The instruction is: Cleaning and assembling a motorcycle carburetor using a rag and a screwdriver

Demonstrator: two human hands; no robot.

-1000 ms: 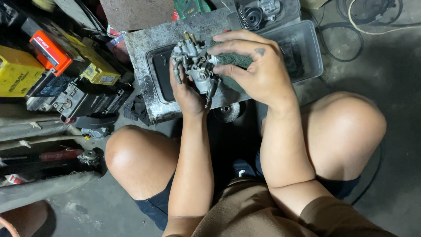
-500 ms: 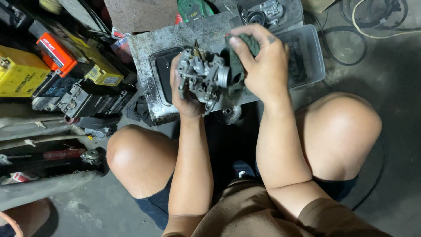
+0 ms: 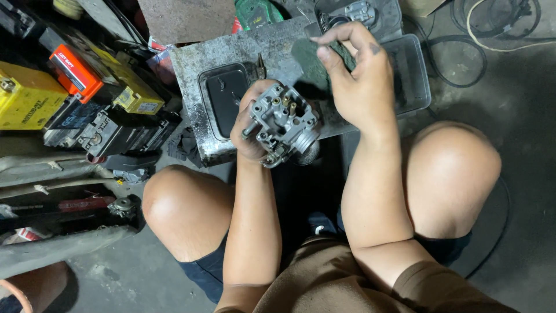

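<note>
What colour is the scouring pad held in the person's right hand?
Dark green. The scouring pad is pinched by the right hand, shown in the head view.

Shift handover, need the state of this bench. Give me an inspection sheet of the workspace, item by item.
Surface: grimy grey metal slab on a concrete floor, with a black tray sunk in it.
Job's things: carburetor held over the slab's near edge; green pad above it.
Clutter: pliers on the slab; clear tub at its right; batteries stacked at left.
Hands: left hand grips the carburetor; right hand pinches the pad.
Cables: black loop and a white cord on the floor, upper right.
Surroundings: the person sits with knees either side of the slab; boxes and parts crowd the left.
</note>
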